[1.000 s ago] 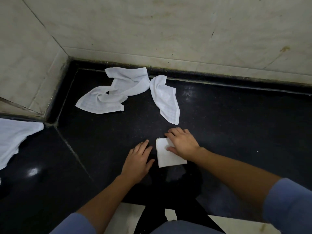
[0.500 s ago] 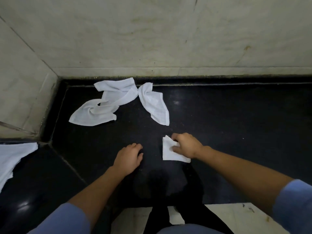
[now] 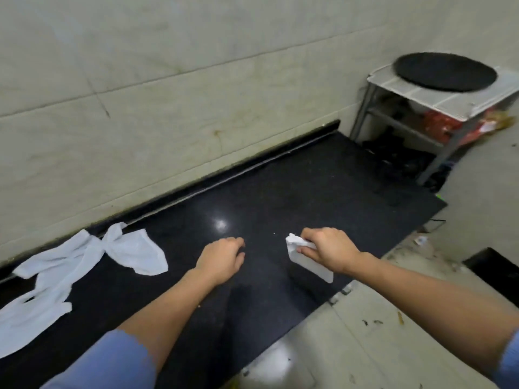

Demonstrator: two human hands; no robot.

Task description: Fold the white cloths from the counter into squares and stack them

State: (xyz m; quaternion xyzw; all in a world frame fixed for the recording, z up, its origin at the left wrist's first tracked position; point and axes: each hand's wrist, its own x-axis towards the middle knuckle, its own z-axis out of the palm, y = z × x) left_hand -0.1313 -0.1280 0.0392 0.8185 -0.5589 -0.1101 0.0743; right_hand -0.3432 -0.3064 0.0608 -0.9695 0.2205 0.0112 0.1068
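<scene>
My right hand point(image 3: 327, 249) grips a small folded white cloth point(image 3: 307, 261) and holds it just above the black counter point(image 3: 280, 192), near its front right edge. My left hand point(image 3: 222, 258) hovers over or rests on the counter to the left of it, fingers loosely curled, holding nothing. Unfolded white cloths lie crumpled at the left: one point(image 3: 137, 252) near the wall, another point(image 3: 42, 299) stretching toward the lower left.
A pale tiled wall point(image 3: 168, 94) backs the counter. Beyond the counter's right end stands a metal rack point(image 3: 438, 108) with a round black pan point(image 3: 445, 71) on top. Pale, littered floor point(image 3: 393, 318) lies to the right and front.
My right hand has lifted the folded cloth off the counter and carried it right. The view has swung right, so the crumpled cloths now sit at the far left.
</scene>
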